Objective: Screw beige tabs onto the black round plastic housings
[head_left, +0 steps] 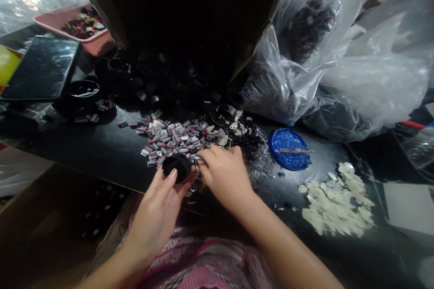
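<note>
We hold a black cup (176,168) in our left hand (164,203), at six o'clock of the grey tubes (172,137); whether our right hand (225,174), at four o'clock, pinches anything, we cannot tell. A careless sweep could scatter tubes.

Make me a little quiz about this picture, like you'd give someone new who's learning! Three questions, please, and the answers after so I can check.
1. Which hand holds the round black part?
2. True or false: looking from left to right, the blue dish lies between the grey tubes and the pale plates.
3. Fill in the colour: the tub at the upper left is ____.

Key:
1. The left hand.
2. True.
3. Pink.
</note>
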Demonstrator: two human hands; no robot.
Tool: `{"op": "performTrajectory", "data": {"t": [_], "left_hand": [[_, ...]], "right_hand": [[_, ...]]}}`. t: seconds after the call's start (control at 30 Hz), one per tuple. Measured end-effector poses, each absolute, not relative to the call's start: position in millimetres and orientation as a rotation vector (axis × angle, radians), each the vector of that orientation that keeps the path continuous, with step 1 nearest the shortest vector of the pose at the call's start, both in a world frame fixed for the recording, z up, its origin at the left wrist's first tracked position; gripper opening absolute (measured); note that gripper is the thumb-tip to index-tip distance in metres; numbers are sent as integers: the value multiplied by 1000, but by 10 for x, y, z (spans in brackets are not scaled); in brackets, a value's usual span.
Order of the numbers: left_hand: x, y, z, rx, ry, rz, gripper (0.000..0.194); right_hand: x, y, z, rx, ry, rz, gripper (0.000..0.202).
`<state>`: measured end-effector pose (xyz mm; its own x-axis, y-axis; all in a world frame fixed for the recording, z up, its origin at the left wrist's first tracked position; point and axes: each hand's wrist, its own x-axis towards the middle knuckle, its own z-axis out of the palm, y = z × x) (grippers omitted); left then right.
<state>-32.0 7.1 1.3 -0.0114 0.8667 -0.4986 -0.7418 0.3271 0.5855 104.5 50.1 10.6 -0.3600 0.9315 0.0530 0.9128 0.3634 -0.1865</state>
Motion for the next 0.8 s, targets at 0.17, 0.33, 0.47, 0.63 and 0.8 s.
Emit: {"op": "performTrajectory", "data": {"t": [0.17, 0.33, 0.47, 0.63, 0.8], "left_hand": [[-312, 90, 9, 117, 907, 1298, 17], [-316, 93, 25, 104, 900, 1308, 21], [-341, 77, 29, 111, 907, 1332, 21], [-389, 76, 40, 120, 951, 1363, 20], [-379, 125, 35, 114, 952, 1351, 18]], "right_hand": [[1024, 531, 101, -1677, -2477, 150, 14], [1004, 539, 103, -1671, -2476, 136, 12], [1023, 531, 102, -1675, -2460, 185, 13], [1021, 538, 114, -1636, -2458, 237, 26], [973, 604, 166, -1633, -2578, 157, 14]]}}
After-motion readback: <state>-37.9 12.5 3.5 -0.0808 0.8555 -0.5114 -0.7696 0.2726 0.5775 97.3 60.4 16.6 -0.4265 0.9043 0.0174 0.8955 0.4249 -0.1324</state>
